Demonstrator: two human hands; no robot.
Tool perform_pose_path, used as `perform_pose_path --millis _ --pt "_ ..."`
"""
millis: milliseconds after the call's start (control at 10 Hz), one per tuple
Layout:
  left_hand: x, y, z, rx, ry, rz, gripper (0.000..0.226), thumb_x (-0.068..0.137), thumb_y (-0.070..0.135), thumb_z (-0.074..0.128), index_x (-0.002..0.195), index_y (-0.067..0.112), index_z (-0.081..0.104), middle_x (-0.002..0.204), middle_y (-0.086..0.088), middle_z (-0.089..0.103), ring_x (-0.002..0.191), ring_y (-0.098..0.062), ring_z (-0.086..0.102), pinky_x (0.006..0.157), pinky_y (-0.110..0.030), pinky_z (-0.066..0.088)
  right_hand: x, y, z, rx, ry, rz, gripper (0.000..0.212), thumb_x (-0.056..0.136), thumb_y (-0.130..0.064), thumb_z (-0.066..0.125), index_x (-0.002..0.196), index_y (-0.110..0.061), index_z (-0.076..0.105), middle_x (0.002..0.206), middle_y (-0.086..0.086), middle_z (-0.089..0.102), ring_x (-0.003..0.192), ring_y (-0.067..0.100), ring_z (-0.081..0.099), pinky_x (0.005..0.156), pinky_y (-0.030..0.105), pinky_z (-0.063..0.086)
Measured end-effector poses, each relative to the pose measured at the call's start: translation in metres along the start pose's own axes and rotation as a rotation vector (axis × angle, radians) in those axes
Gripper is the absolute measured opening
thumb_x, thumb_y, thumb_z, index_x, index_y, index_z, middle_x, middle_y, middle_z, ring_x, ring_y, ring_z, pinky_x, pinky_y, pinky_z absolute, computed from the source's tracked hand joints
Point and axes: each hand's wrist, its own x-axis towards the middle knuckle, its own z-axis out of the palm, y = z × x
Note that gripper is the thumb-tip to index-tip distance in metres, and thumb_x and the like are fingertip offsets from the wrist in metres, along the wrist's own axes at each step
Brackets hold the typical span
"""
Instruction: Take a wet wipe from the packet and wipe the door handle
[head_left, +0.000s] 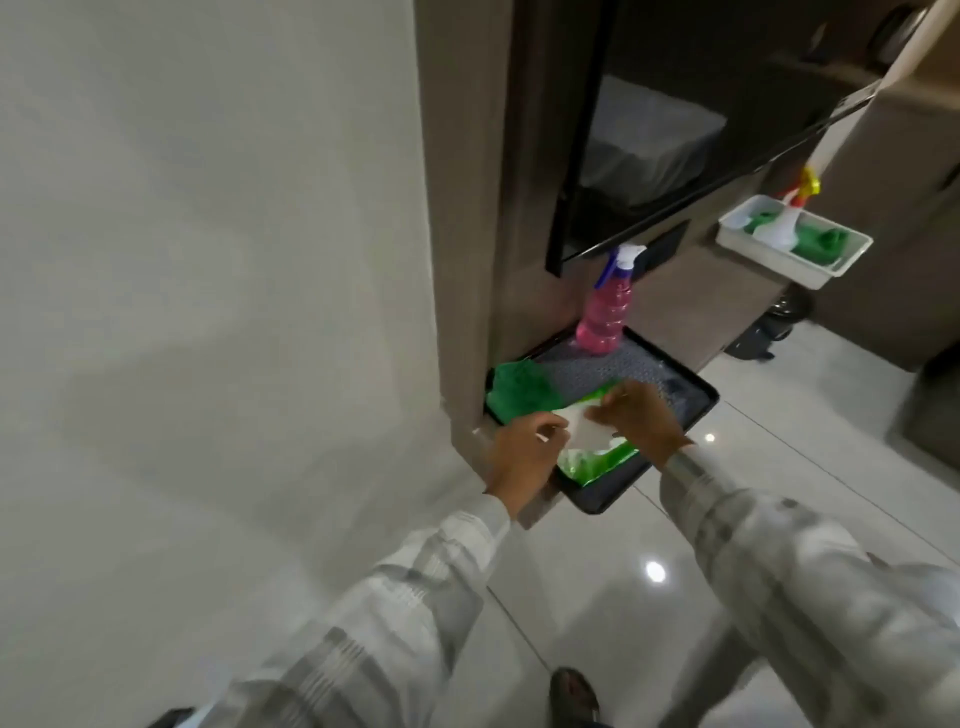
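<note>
Green cloth (521, 389) is lying at the left end of a black tray (696, 415). Next to it the left hand (524, 453) is pinching the edge of a white wipe (589, 432), fingers closed on it. The right hand (640, 413) is gripping the wipe too, seemingly pulling it from the green packet (602, 461) lying on the tray. Behind them a pink spray bottle (605, 309) is standing upright.
</note>
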Motion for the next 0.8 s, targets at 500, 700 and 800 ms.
perform_pose_path --millis 500,700,800 --pt "0.152 0.059 0.229 0.78 -0.246 0.038 0.038 0.091 0.03 0.048 0.118 0.007 0.061 0.133 -0.014 0.046 0.126 -0.032 0.036 0.105 -0.046 0.029 0.205 0.14 -0.125 -0.989 -0.16 -0.406 0.034 0.077 -0.007 0.064 0.108 -0.019 0.069 0.121 0.008 0.063 0.115 0.03 0.053 0.101 0.042 0.037" --pt "0.128 0.044 0.205 0.783 -0.038 0.177 0.037 0.091 0.039 0.049 0.116 0.018 0.066 0.152 -0.009 0.042 0.129 -0.031 0.043 0.1 -0.043 0.032 0.197 0.138 -0.125 -1.146 -0.124 -0.507 0.041 0.07 -0.014 0.066 0.11 -0.022 0.069 0.121 0.007 0.06 0.114 0.03 0.051 0.094 0.042 0.034" --pt "0.087 0.019 0.162 0.763 0.116 0.242 0.045 0.093 0.044 0.044 0.129 0.023 0.061 0.151 -0.007 0.046 0.132 -0.029 0.045 0.103 -0.045 0.037 0.16 0.108 -0.087 -1.005 -0.163 -0.694 0.037 0.07 -0.014 0.047 0.097 -0.009 0.071 0.098 0.015 0.069 0.09 0.035 0.063 0.077 0.045 0.047"
